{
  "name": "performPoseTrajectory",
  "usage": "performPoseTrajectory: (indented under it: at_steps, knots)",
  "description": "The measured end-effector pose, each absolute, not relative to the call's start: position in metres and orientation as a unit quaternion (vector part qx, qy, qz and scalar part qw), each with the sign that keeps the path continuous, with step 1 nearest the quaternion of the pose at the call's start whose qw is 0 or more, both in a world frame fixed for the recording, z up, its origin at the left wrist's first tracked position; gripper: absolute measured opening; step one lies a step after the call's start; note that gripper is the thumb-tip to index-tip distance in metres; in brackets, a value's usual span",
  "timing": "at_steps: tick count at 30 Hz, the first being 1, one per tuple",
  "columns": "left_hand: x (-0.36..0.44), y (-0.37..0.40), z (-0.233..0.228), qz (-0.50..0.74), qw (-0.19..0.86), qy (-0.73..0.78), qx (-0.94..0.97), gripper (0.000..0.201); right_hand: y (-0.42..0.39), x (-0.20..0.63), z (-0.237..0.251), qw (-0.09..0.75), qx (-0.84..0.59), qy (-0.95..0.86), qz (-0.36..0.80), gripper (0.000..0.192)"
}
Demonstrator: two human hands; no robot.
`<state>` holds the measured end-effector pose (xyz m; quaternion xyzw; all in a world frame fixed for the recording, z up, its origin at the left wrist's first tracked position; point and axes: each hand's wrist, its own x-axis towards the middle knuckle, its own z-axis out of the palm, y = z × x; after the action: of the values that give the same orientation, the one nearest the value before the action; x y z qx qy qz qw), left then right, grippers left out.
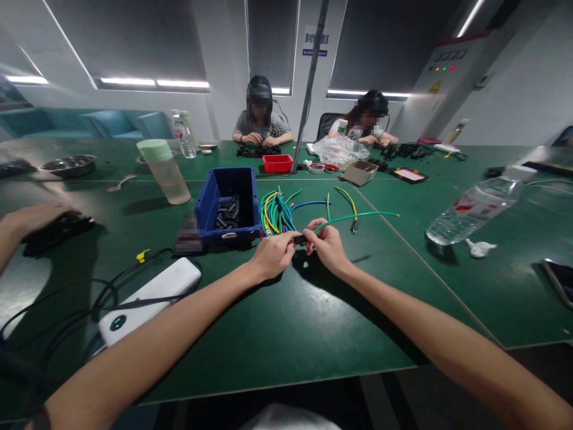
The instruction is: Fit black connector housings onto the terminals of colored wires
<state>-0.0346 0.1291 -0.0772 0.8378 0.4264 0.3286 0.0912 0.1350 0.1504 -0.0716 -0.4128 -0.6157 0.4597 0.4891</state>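
Two bare forearms come in over the near edge of the green tabletop (313, 334), which spreads between them from that edge up to the hands. Beside the left forearm lies a white power bank (152, 298) with a black cable across it, narrowing the room on that side. Right of the right forearm, the surface runs past a straight seam toward a phone (559, 280) at the picture's border.

The left hand (275, 255) and right hand (330, 246) nearly meet, fingers closed in a pinch on a small black piece (299, 239) between them. A green wire (362, 216) extends rightward from the right hand, its far end over the table; how it meets the piece is hidden by the fingers.

Just beyond the hands sits a bundle of coloured wires (278, 212), close by the right wall of a blue bin (206, 203) holding black parts (227, 212). A yellow wire (348, 197) lies farther right, near the seam. A tumbler (165, 173) stands left of the bin; a water bottle (477, 206) tilts in view well to the right. Farther back are a red tray (277, 163), an open carton (360, 172) and two people seated along the far edge.
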Motion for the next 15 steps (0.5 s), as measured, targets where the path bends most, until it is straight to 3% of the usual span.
performPoseTrajectory:
  at_steps: [15]
  knots:
    - [-0.035,0.13,-0.082,0.299,0.08,0.419,0.853,0.03,0.18,0.157,-0.075,0.433,-0.572,-0.661,0.221,0.023]
